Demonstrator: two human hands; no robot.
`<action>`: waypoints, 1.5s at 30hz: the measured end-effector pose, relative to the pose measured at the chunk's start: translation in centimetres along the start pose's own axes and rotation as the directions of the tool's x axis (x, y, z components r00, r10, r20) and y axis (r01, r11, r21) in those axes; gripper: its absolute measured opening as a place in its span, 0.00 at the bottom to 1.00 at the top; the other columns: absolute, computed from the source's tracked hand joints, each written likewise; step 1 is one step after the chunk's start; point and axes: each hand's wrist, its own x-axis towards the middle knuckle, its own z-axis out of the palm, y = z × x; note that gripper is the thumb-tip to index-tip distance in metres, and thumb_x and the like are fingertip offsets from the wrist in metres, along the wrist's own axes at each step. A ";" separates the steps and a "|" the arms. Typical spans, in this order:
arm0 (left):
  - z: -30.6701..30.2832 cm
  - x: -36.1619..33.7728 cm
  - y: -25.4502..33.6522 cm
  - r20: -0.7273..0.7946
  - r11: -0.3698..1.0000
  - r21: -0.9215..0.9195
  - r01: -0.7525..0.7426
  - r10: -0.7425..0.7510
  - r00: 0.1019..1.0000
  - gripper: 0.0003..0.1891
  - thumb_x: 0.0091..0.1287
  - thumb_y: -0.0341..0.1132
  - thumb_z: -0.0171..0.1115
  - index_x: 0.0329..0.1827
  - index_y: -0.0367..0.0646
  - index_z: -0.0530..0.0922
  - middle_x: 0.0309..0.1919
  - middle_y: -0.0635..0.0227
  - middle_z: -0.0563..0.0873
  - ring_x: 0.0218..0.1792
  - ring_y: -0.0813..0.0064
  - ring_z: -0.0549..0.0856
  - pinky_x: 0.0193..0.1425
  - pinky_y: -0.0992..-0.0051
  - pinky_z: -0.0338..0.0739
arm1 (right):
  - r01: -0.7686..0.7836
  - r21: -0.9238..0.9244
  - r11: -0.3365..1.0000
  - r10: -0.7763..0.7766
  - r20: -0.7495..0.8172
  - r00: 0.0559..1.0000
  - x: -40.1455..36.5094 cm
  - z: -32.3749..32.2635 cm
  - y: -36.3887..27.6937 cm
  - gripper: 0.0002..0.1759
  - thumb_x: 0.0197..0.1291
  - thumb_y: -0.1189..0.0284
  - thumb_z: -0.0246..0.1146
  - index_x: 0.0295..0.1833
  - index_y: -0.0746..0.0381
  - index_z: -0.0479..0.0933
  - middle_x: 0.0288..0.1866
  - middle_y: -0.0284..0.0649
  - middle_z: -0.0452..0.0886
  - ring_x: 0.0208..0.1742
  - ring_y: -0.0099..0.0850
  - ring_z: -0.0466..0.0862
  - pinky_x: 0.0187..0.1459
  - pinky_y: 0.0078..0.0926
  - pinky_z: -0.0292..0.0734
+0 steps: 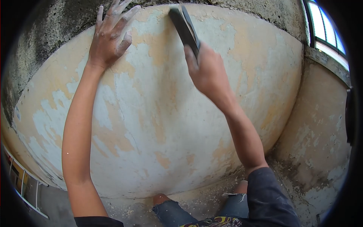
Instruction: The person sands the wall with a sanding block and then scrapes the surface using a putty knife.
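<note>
My left hand (111, 36) is dusted with white powder and rests with its fingers spread near the upper left edge of the wall's pale, patchy painted area (151, 113). Nothing is in it. Closed round the lower end of a dark, flat, long tool (184, 30), my right hand (207, 70) is to the right of my left hand. The tool's far end lies at the top edge of the painted area. Peeling cream patches show around it over a pale blue-white layer.
Rough dark wall (49, 26) borders the painted part above. A barred window (328, 24) is at the upper right, over a side wall (321, 113). White metal rails (23, 181) stand at the lower left. Flakes lie on the floor (128, 212) by my knees.
</note>
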 end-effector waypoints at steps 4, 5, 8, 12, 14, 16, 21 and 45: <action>-1.2 -0.1 0.5 0.078 0.997 -0.009 0.073 -0.072 0.994 0.38 0.71 0.64 0.42 0.75 0.46 0.72 0.77 0.51 0.67 0.81 0.45 0.58 0.83 0.37 0.42 | -0.068 -0.032 0.997 0.069 0.037 0.997 1.8 0.5 -1.9 0.14 0.72 0.68 0.59 0.46 0.71 0.71 0.29 0.65 0.81 0.36 0.65 0.83 0.41 0.61 0.77; -1.3 -0.2 0.6 0.078 0.997 -0.012 0.073 -0.072 0.994 0.38 0.71 0.64 0.42 0.75 0.46 0.72 0.77 0.51 0.67 0.81 0.45 0.58 0.83 0.37 0.42 | -0.070 -0.030 0.997 0.071 0.044 0.997 -0.6 0.8 -1.7 0.14 0.72 0.68 0.59 0.45 0.71 0.72 0.29 0.65 0.81 0.36 0.65 0.83 0.41 0.60 0.77; -1.5 0.0 0.5 0.074 0.998 -0.004 0.066 -0.066 0.995 0.38 0.71 0.64 0.43 0.74 0.45 0.72 0.77 0.51 0.67 0.81 0.45 0.59 0.83 0.37 0.42 | -0.001 -0.046 0.999 0.004 0.068 0.998 -3.9 1.1 -1.0 0.15 0.72 0.67 0.59 0.43 0.72 0.72 0.30 0.65 0.82 0.35 0.65 0.83 0.40 0.59 0.77; -0.8 -0.1 0.0 0.046 0.996 -0.035 0.086 -0.085 0.995 0.38 0.72 0.64 0.42 0.75 0.46 0.71 0.77 0.52 0.68 0.82 0.46 0.58 0.83 0.37 0.42 | 0.036 -0.053 0.998 -0.033 0.043 0.999 0.8 -0.1 -2.4 0.16 0.73 0.67 0.58 0.41 0.72 0.73 0.29 0.64 0.81 0.36 0.66 0.82 0.40 0.58 0.77; -0.8 -0.4 0.0 0.007 0.997 -0.041 0.073 -0.072 0.997 0.38 0.72 0.65 0.41 0.75 0.46 0.71 0.77 0.52 0.68 0.82 0.46 0.58 0.82 0.37 0.43 | -0.085 0.014 0.996 0.084 0.104 0.991 1.8 -0.5 -3.7 0.17 0.74 0.67 0.57 0.40 0.73 0.74 0.29 0.64 0.81 0.36 0.66 0.82 0.40 0.57 0.77; -1.2 -0.2 0.5 0.019 0.996 -0.038 0.087 -0.086 0.996 0.38 0.72 0.65 0.41 0.75 0.47 0.71 0.76 0.52 0.68 0.82 0.46 0.58 0.82 0.37 0.43 | -0.053 0.029 0.998 0.051 0.069 0.996 -1.1 0.7 -2.6 0.17 0.74 0.67 0.58 0.40 0.73 0.74 0.29 0.65 0.81 0.36 0.66 0.82 0.40 0.57 0.77; -1.0 -0.3 -0.1 -0.014 0.994 -0.051 0.097 -0.098 0.995 0.38 0.72 0.66 0.41 0.75 0.47 0.71 0.76 0.52 0.69 0.81 0.45 0.58 0.82 0.37 0.42 | -0.030 0.052 0.998 0.027 0.059 0.998 -2.1 1.3 -1.4 0.16 0.73 0.68 0.59 0.41 0.73 0.72 0.29 0.65 0.80 0.35 0.65 0.82 0.39 0.56 0.77; 0.9 -0.5 -0.5 -0.172 1.000 0.002 0.022 -0.021 0.985 0.29 0.73 0.44 0.46 0.78 0.57 0.69 0.79 0.68 0.68 0.83 0.60 0.58 0.85 0.45 0.41 | 0.006 0.080 0.997 -0.015 0.114 0.993 -2.6 2.7 -1.8 0.14 0.71 0.70 0.59 0.47 0.72 0.71 0.24 0.61 0.80 0.29 0.63 0.81 0.34 0.58 0.77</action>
